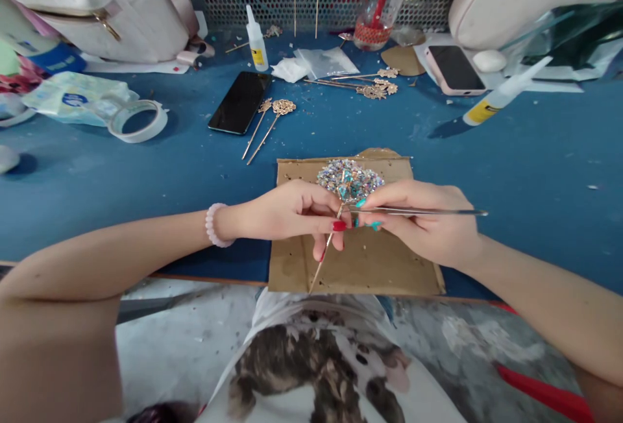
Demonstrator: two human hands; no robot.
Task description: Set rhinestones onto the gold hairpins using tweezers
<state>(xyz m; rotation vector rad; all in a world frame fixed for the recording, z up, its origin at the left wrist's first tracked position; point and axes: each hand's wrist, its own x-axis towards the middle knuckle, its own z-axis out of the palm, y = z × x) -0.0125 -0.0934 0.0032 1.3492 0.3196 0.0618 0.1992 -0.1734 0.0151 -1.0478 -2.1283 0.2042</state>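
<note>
Pinches a slim gold stick [322, 261] between thumb and fingers of the left hand [292, 212], its lower end slanting toward the near edge of a cardboard sheet [389, 264]. Grips a thin metal tool [452, 212], probably tweezers, in the right hand [433, 235], nearly level, tip close to the stick's upper part. Cannot tell about anything caught in that tip. Works with both hands just in front of a glittering heap of small stones [328, 173], near some blue-green stones [357, 187].

Could scatter the heap, if loose, through one brush of knuckle or fingertip; cannot tell loose from fixed. Could roll the stick through so narrow a pinch, spoiling the tool's aim. Could lose a small piece through too light a squeeze, or flick it away through too hard a one. Could shift the sheet through pressure near the edge of the bench [185, 196]. Less likely, could topple the yellow-labelled bottle [487, 108], well apart, through a wide right-hand sweep.
</note>
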